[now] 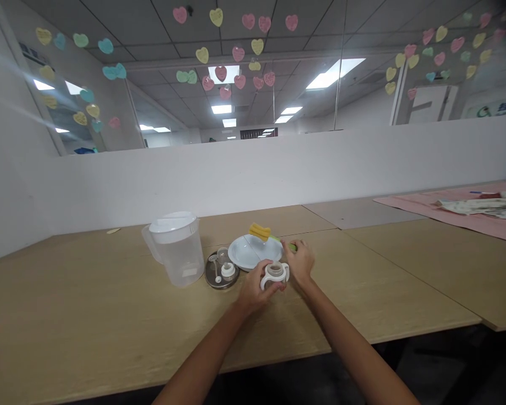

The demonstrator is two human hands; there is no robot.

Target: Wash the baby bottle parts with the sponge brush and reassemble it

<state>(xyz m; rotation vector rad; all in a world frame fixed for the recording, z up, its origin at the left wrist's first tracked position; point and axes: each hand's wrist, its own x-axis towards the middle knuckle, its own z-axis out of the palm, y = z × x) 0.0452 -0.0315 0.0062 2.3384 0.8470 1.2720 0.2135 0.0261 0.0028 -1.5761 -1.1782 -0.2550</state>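
Left hand grips handled bottle; right hand holds brush.

Brush handle under right-hand fingers

Both hands hold a handled bottle beside a white plate.

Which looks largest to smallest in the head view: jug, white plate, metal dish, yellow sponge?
1. Jug
2. White plate
3. Metal dish, though it lies slightly nearer the camera than the plate
4. Yellow sponge
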